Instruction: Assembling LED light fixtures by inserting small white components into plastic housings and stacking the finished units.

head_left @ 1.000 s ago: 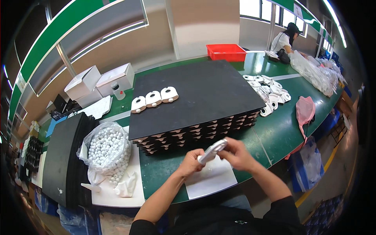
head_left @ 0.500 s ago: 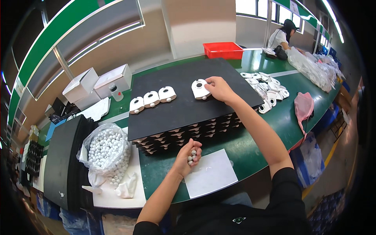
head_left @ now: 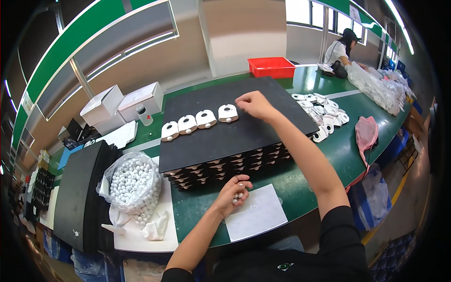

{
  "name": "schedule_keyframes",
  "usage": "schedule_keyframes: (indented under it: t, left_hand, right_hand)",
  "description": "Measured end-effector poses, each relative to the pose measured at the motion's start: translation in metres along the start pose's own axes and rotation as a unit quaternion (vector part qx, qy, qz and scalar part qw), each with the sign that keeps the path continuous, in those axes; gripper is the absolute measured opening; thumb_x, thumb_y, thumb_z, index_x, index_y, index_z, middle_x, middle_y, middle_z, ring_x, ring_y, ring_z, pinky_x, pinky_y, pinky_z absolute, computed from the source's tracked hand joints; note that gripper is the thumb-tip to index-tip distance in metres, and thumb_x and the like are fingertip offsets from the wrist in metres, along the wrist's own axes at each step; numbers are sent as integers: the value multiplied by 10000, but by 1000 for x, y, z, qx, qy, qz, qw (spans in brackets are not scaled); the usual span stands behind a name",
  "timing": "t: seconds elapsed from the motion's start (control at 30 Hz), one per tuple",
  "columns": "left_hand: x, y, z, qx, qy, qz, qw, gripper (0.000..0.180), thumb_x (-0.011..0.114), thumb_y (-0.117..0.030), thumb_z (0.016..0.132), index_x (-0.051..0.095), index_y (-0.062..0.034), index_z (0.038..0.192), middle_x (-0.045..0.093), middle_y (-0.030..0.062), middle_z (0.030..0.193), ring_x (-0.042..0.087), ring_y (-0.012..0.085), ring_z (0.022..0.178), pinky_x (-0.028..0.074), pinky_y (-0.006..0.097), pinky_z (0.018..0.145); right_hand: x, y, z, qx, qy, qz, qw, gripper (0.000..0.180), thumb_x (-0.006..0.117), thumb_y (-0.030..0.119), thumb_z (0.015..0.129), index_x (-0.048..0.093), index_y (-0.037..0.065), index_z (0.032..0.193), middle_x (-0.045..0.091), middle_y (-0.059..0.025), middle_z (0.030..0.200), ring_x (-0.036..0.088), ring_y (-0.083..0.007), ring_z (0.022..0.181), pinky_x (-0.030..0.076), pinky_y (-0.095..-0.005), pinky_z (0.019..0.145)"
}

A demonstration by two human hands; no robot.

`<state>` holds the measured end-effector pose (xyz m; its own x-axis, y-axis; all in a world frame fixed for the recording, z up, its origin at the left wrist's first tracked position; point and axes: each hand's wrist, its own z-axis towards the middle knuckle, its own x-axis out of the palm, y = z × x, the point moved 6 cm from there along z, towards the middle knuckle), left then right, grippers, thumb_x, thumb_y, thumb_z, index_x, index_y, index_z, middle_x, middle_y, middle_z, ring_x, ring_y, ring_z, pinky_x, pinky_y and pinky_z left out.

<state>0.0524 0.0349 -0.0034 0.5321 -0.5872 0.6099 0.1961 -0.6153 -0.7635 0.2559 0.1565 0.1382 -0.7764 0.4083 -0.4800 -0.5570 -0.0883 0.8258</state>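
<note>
Plainly, balls (head_left: 131,176) fill the bag (head_left: 123,206); left fingers (head_left: 242,178) cup more, right fingers (head_left: 243,99) bunch together.

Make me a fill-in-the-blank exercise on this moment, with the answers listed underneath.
1. On the black board, exactly ____ white parts lie in a row.
2. The left hand has small ____ balls in its grip.
3. The right hand is nearest the part at the row's ____ end.
4. The tray beyond the board is coloured ____.

Missing words: four; white; right; red.
</note>
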Motion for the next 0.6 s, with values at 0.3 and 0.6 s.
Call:
schedule_keyframes:
  t: [0.3, 0.6]
  left_hand:
    - [9, -3, 0, 16, 1, 73, 997, 225, 503, -278, 897, 467, -65, 957, 567, 55, 758, 408, 52, 516, 257, 159, 393]
    - [1, -3, -2, 7, -20, 75, 997, 221, 562, -257, 864, 571, -46, 927, 402, -37, 580, 317, 36, 499, 231, 171, 412]
  right_hand:
    - [-188, -95, -65, -48, -230, -180, 955, 245, 500, 17, 787, 599, 0, 1010, 613, -145, 977, 576, -229, 911, 444, -304, 796]
    - [-168, -166, -178, -78, 8, -574, 815, 408, 500, -9, 704, 557, 104, 1092, 484, -55, 1228, 448, -307, 1080, 424, -366, 841]
